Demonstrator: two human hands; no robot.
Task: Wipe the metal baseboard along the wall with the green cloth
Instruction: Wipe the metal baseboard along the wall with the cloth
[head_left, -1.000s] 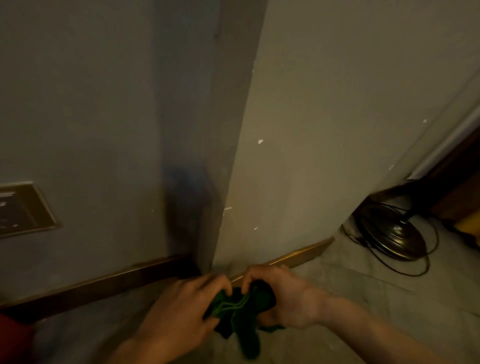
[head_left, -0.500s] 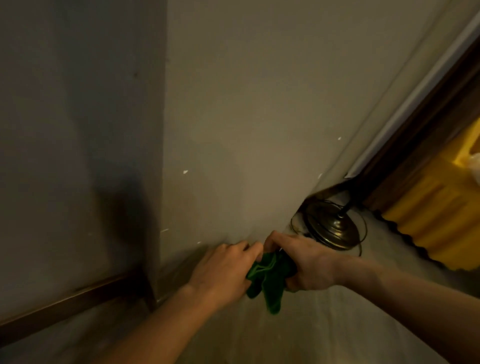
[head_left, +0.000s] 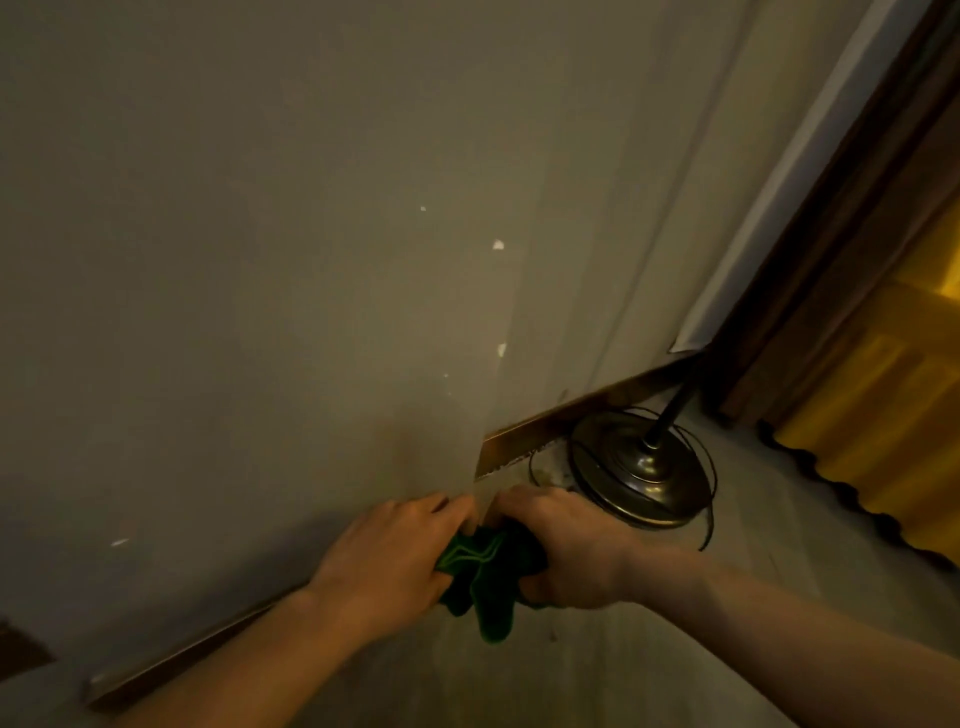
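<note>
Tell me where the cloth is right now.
Low in the head view, just right of centre: the cloth is bunched between the left hand and right hand, below the baseboard.

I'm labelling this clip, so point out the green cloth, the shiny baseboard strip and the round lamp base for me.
green cloth (head_left: 485, 577): head view, bunched middle between the two hands.
baseboard strip (head_left: 524, 436): head view, lit brass face near its left end.
lamp base (head_left: 631, 475): head view, domed top of the dark metal disc.

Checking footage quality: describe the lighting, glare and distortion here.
Head view: dim, warm light; glare on the metal baseboard beside the lamp base; wide-angle lens tilts the wall; both hands' shadow darkens the wall's foot; green cloth reads clearly.
</note>
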